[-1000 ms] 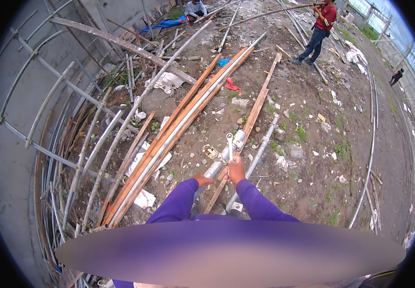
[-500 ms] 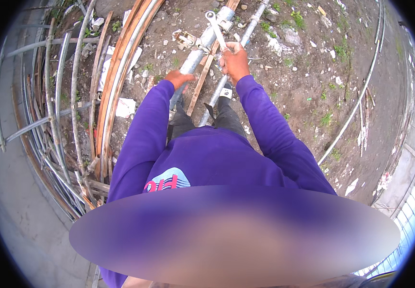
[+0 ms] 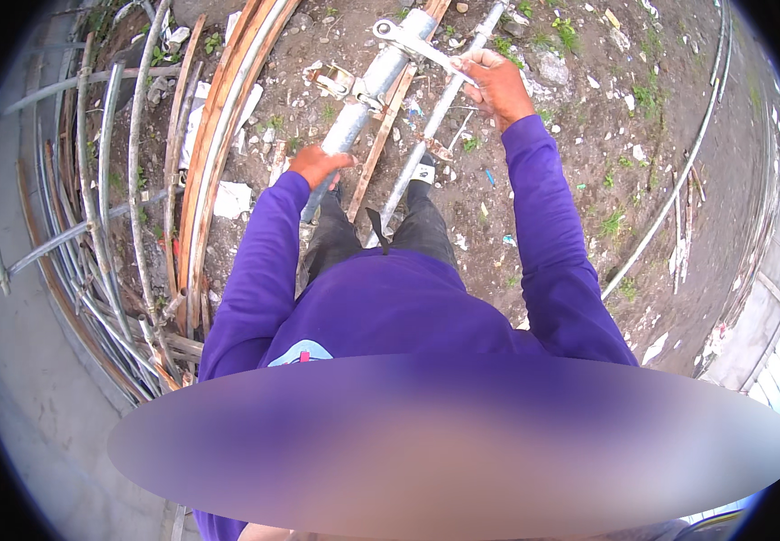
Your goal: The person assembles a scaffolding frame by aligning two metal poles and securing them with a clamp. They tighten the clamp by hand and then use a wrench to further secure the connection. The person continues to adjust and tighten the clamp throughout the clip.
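My left hand [image 3: 320,165] is wrapped round the lower part of a thick galvanised steel pipe [image 3: 347,129]. My right hand [image 3: 501,87], up and to the right, grips the handle end of a silver wrench [image 3: 426,50]. The wrench's ring end lies over the upper part of the thick pipe; whether it sits on a nut I cannot tell. A hinged metal scaffold clamp [image 3: 338,84] is fitted around the pipe between my hands, its loose half sticking out to the left. Beside it run a wooden strip [image 3: 375,162] and a thinner pipe [image 3: 405,180] with another clamp [image 3: 438,149].
Wooden planks [image 3: 212,144] and a stack of poles [image 3: 106,298] lie to the left, next to a concrete strip [image 3: 38,388]. Stones, paper scraps and weeds dot the dirt ground [image 3: 579,171]. A long pole [image 3: 669,212] lies at the right.
My right hand has moved right with the wrench, which has swung from nearly upright to slanting across the thick pipe. My left hand has slid slightly down and left, still on the pipe.
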Demonstrator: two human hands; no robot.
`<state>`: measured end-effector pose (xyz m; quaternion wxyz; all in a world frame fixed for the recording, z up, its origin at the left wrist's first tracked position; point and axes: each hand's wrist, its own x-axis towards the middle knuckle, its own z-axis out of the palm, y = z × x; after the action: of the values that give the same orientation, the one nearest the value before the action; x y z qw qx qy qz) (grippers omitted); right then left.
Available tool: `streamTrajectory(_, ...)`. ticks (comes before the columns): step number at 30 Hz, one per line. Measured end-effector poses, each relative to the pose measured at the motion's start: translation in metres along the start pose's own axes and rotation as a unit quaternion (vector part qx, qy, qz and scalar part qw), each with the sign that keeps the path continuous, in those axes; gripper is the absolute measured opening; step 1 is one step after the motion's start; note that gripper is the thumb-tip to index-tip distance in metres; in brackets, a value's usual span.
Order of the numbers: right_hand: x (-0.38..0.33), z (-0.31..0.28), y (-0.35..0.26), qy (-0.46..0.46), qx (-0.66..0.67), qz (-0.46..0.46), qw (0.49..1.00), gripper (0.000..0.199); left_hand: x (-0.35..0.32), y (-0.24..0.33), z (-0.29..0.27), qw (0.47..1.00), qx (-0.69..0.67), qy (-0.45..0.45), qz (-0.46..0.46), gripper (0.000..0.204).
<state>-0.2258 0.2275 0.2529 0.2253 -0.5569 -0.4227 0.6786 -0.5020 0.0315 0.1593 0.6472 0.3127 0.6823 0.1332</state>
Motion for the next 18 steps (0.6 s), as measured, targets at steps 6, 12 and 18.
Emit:
streamTrajectory(6,0.02,0.049,0.036,0.24,0.273,-0.132,0.922,0.024,0.007,-0.005,-0.013,1.0,0.012,-0.01,0.004,0.04)
streamTrajectory(12,0.092,0.025,0.023,0.213,0.548,-0.132,0.798,0.031,0.005,-0.005,-0.014,1.0,0.016,0.021,0.017,0.038)
streamTrajectory(18,0.223,0.029,-0.105,0.031,0.276,-0.115,0.954,0.025,-0.002,-0.015,-0.009,0.996,0.01,0.066,0.066,0.039)
